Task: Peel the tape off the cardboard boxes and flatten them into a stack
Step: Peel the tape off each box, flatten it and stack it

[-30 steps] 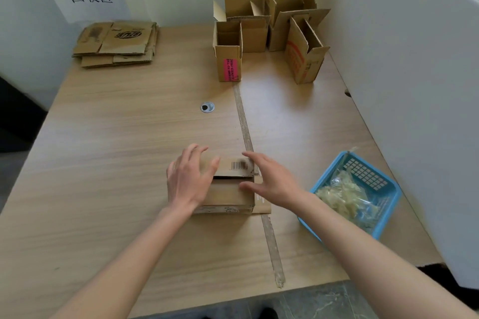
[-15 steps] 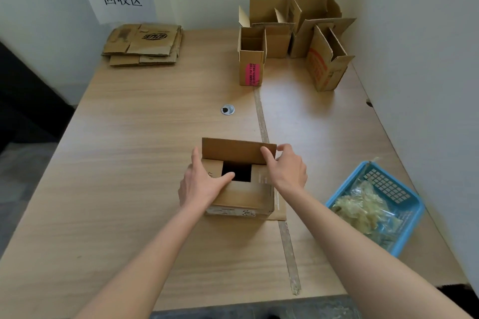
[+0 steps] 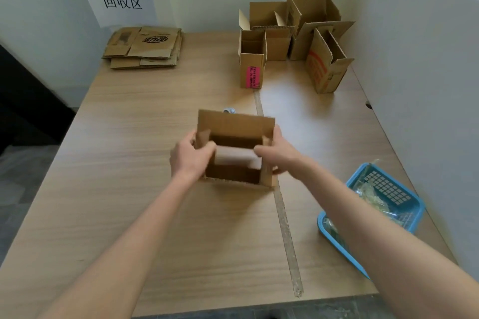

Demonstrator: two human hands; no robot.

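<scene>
A flattened stack [image 3: 143, 47] lies at the counter's [image 3: 124, 189] far left, while mid-counter the left hand [image 3: 190, 156] and the right hand [image 3: 278, 154] each keep a closed grip on opposite sides of an open cardboard box [image 3: 236, 127], with a blue basket [image 3: 412, 215] off right.

Your left hand [image 3: 190, 156] covers the left wall of the cardboard box [image 3: 234, 149], and your right hand [image 3: 278, 154] is blurred, so its fingers behind the right wall stay hidden. The pale flap inside the box is blurred too. The far flap hides most of the small metal disc [image 3: 229, 110]. The blue basket [image 3: 414, 211] is partly covered by your right forearm. The pink label [image 3: 252, 76] is too small to read fully.
</scene>
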